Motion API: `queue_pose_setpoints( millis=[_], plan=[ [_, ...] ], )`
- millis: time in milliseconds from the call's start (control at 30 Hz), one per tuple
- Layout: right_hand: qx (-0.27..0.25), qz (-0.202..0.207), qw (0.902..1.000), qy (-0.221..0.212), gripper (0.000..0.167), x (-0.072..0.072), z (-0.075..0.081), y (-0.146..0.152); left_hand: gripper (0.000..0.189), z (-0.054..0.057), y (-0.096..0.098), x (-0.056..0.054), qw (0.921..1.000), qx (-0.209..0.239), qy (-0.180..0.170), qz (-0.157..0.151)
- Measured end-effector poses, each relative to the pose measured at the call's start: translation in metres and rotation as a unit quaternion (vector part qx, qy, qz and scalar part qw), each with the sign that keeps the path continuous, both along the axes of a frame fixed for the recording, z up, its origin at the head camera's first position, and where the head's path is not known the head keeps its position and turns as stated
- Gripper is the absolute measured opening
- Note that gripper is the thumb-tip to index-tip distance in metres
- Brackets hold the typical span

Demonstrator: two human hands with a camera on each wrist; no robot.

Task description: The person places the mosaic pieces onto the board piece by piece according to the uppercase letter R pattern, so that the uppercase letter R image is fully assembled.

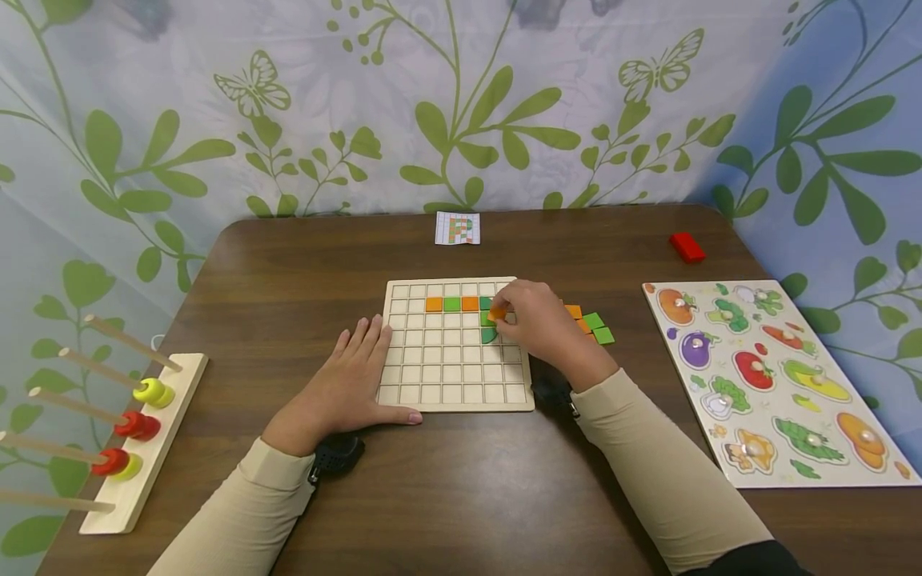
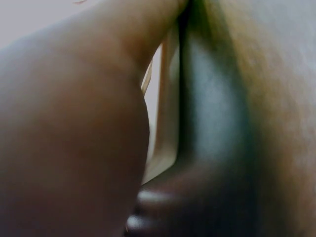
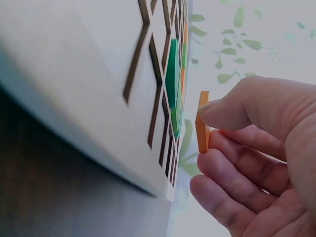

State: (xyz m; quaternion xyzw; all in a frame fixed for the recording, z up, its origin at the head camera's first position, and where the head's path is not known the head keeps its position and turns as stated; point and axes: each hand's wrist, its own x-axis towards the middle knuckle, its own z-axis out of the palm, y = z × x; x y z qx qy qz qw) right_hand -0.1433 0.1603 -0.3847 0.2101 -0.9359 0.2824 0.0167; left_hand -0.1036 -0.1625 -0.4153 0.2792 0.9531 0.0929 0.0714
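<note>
A pale wooden grid board [image 1: 454, 372] lies on the table, with a row of orange and green tiles near its far side and green pieces running down toward me at the right. My right hand [image 1: 540, 324] pinches an orange square tile [image 3: 202, 121] between thumb and fingers, just over the board's right part. In the right wrist view, a dark green rounded piece [image 3: 172, 79] sits in the grid beside that tile. My left hand [image 1: 346, 380] lies flat with straight fingers at the board's left edge, its thumb along the near left corner.
Loose orange and green tiles [image 1: 593, 321] lie right of the board. A small pattern card [image 1: 457, 229] rests behind it. At right are a vegetable puzzle board [image 1: 781, 384] and a red block [image 1: 687, 247]; at left stands a peg rack [image 1: 154, 448] with red and yellow beads.
</note>
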Motion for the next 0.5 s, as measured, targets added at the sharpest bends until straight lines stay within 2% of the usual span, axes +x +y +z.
queue_pose_setpoints(
  millis=[167,500],
  plan=[
    [0.0,0.035,0.9993,0.014,0.01,0.002,-0.001,-0.006,0.146,0.0,0.0,0.0,1.0,-0.002,0.0,-0.001],
    [0.044,0.08,0.9954,0.031,0.013,0.005,-0.002,-0.016,0.146,0.0,0.0,0.0,1.0,-0.003,0.003,-0.003]
  ],
)
